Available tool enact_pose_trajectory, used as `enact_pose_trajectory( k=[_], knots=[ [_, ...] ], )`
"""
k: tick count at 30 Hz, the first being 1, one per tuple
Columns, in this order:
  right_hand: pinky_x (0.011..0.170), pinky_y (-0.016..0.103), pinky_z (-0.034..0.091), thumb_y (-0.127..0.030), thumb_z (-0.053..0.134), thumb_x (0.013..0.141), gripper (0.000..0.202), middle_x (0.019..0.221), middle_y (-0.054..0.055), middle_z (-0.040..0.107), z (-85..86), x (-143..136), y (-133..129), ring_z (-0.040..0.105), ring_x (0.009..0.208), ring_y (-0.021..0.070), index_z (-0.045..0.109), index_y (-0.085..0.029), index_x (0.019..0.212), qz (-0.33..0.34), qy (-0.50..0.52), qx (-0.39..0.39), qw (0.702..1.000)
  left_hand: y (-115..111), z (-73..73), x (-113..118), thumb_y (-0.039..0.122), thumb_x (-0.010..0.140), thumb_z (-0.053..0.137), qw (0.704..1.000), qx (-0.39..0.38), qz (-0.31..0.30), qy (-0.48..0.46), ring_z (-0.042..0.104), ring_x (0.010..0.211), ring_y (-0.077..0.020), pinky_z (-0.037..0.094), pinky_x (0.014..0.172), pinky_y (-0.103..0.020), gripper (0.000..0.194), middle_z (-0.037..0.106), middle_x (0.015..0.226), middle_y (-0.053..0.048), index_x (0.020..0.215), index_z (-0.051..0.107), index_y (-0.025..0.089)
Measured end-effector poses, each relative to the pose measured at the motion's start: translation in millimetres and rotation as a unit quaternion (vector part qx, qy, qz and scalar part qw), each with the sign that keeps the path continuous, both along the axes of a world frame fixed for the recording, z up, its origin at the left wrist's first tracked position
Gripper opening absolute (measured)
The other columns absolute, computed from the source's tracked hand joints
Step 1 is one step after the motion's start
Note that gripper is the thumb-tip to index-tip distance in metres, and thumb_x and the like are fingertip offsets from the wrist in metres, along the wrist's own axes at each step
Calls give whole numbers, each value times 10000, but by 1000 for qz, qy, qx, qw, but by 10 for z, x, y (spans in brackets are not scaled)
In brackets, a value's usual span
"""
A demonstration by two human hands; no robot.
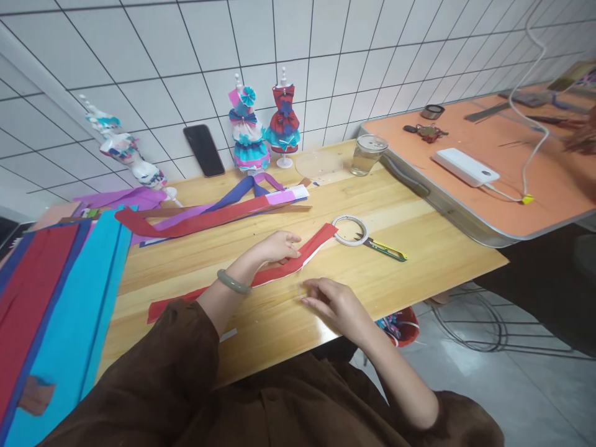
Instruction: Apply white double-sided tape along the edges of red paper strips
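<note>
A long red strip (274,272) with a white lower edge lies slantwise across the wooden table (447,261). My left hand (279,246) rests on the strip, its fingers apart, a bracelet on the wrist. Just below the strip's right half is my right hand (328,301), thumb and forefinger brought together at a small pale piece that is hard to make out. A roll of white tape (339,238) touches the strip's right end. The scissors (387,249) lie beside it, tips inside the ring.
Red, purple and blue strips (209,217) lie behind my left hand; blue and red sheets (100,279) at left. Dressed mannequins (285,121), a phone (203,150) and a glass (367,155) stand along the back. An orange table (507,211) adjoins at right.
</note>
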State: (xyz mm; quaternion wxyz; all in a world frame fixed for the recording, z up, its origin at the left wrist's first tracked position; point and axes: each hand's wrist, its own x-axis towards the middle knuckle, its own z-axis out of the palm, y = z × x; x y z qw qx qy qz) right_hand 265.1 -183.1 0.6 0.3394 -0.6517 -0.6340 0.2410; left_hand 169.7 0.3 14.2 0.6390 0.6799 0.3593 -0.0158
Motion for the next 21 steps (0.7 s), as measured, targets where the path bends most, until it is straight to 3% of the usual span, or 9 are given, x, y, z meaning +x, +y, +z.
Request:
enact_pose_trajectory(
  k=[3,6,10,14,21],
  knots=[
    [684,273,442,-319,485,853,234,791,46,620,-23,-60,1,575,719,155,564,-178,1023,-4,4,17,1000,-28,14,54,226,626,667,1000,9,5,9,326,411,-41,251,409,-184,503,443,536,69,1105,538,139],
    [719,278,456,-261,457,868,247,882,64,610,-21,-108,-31,574,788,154,531,-185,1091,-1,29,47,998,-56,22,111,279,611,683,999,45,-14,15,346,410,-49,249,405,-191,308,472,516,51,881,615,148],
    [782,297,464,-199,400,884,283,982,79,583,5,-152,-73,555,907,165,531,-220,1134,35,47,65,996,-92,7,146,304,609,671,994,102,7,26,395,422,-70,268,406,-197,177,465,466,45,644,585,153],
    [796,311,471,-209,395,887,288,990,81,582,28,-173,-84,559,910,169,559,-231,1122,49,44,66,996,-122,-5,136,311,626,645,995,101,20,19,452,442,-88,308,422,-201,171,508,478,44,641,575,156],
    [858,354,441,-235,429,877,331,1074,99,570,20,-179,-100,533,983,197,519,-219,1195,69,10,65,995,-146,-29,91,269,676,585,1000,22,11,0,528,457,-102,351,437,-195,127,580,518,19,682,559,145]
  ],
)
